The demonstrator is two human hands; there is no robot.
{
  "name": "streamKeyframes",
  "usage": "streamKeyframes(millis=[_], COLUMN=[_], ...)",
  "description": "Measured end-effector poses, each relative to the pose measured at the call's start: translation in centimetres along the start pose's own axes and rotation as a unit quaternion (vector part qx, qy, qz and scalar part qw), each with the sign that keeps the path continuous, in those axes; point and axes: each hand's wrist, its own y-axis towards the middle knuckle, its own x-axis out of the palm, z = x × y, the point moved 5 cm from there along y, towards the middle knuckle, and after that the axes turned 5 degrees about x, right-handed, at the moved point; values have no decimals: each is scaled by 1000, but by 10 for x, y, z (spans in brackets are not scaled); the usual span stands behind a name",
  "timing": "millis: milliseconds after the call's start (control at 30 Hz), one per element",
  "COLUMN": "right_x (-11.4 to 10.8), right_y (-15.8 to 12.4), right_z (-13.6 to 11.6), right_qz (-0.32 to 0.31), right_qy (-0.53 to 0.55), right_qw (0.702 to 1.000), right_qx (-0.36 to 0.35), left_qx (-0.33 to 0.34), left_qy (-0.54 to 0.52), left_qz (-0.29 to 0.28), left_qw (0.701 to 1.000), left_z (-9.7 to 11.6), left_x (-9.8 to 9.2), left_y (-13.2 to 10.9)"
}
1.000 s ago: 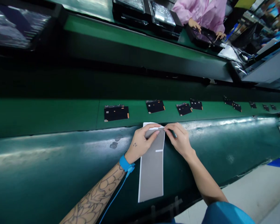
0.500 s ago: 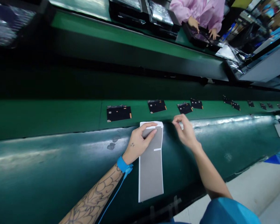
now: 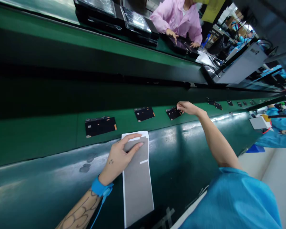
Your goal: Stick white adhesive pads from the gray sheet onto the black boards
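My left hand [image 3: 120,156], with a blue wrist strap, holds the upper end of a long grey sheet with a white backing [image 3: 137,184]. Its thumb and forefinger lie across the sheet's front, the other fingers hidden behind it. My right hand [image 3: 188,108] reaches over the green belt, its fingertips pinched together at the right edge of a flat black panel [image 3: 173,114]. Whatever is between those fingertips is too small to make out. Two more black panels, one nearer [image 3: 100,126] and one in the middle [image 3: 144,114], lie flat to the left.
Further right along the green belt [image 3: 124,122] lie several small dark panels [image 3: 217,105]. Across the line, a person in a pink smock [image 3: 178,19] handles a dark flat device. Black trays [image 3: 135,25] with plastic-wrapped items stand on the far ledge.
My right hand has moved forward from above the near edge onto the belt panels, covering one of the paired panels. My left hand keeps the sheet; the view has shifted right.
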Motion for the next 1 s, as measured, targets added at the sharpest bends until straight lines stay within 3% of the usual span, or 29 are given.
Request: streamKeyframes(millis=[233,467,633,700,800,933,1000], right_x=[-4,-1,-5,-3,27,114,146], right_y=[5,7,0,-12,-42,-84,-101], right_z=[-1,2,10,4,-32,-120,-156], right_qz=[-20,5,86,171,305,237,227], right_qy=[-33,-59,-56,-35,45,75,64], right_qw=[999,998,994,985,951,953,944], right_qx=[-12,-27,-22,-13,-35,-172,-229], left_qx=[15,20,18,19,25,37,38], left_qy=[3,13,5,-6,-23,-43,-51], left_qz=[-3,-5,-8,-5,-1,-1,5], left_qw=[1000,1000,1000,1000,999,998,998], left_z=[4,3,3,4,6,9,9], left_x=[-1,-1,0,0,2,5,5], left_y=[1,0,1,1,1,1,1])
